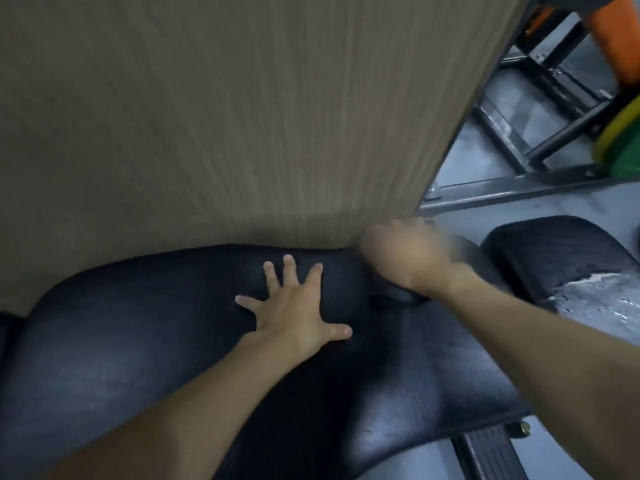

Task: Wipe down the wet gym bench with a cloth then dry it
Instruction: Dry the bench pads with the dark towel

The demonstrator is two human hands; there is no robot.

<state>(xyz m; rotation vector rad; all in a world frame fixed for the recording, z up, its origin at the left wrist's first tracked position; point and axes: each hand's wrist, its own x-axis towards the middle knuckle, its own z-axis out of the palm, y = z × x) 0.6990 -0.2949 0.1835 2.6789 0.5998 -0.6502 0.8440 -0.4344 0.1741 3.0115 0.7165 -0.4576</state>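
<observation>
A black padded gym bench (138,341) fills the lower half of the view, with its far edge against a wall panel. My left hand (298,310) presses flat on the pad near its middle, fingers spread. My right hand (405,254) is motion-blurred at the bench's far right edge, beside the panel's corner. Its fingers are curled over a dark cloth (398,296), which shows only as a dark lump under the palm and wrist. A second black pad (554,251) lies to the right, with a glistening wet patch (599,299) at its near side.
A tan wood-grain wall panel (207,116) rises right behind the bench. To the right, a black metal equipment frame (519,188) stands on grey floor, with yellow and green weight plates (620,140) and an orange part (620,46). A metal bench rail (491,452) shows bottom right.
</observation>
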